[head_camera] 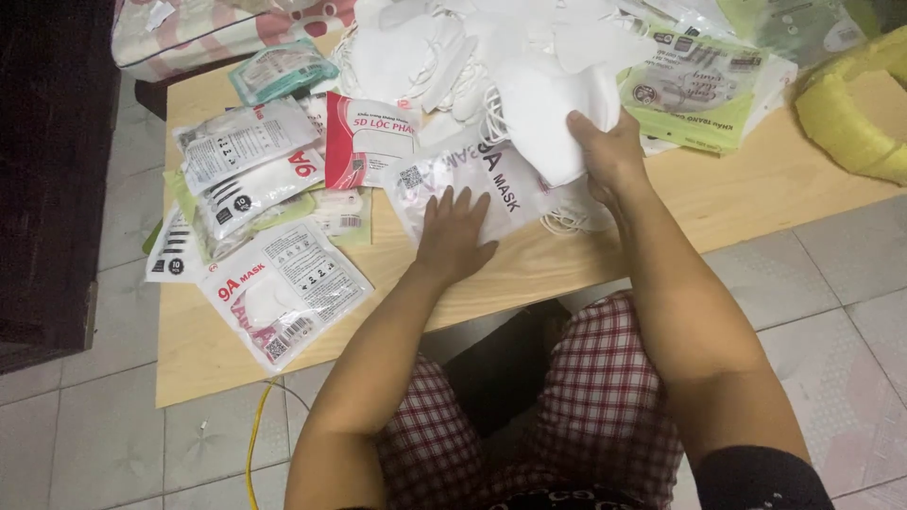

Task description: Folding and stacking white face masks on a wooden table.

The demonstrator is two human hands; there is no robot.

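I'm looking down at a low wooden table (718, 203) set on a pale tiled floor (850, 312), with a dark cabinet (52, 170) along the left edge of the view. My left hand (453, 236) lies flat, fingers spread wide, pressing on a clear plastic mask pouch (444, 184) at the table's near middle. My right hand (609, 151) is closed around one white face mask (553, 118), thumb on top, holding it just above the pouch's open end, with white ear loops (567, 219) trailing below it. Behind the hands sits a loose heap of white masks (453, 47) (too tangled for me to count). To the left I count roughly six filled packets (274, 189) fanned out and overlapping, one red-and-white one (364, 142) among them, and a single packet (283, 293) lying nearest the front edge. A teal packet (279, 71) sits alone at the far left corner. On the right are two green-trimmed packets (690, 94), and beyond them a yellow foam roll (846, 118). A yellow cable (253, 444) runs across the floor under the table.
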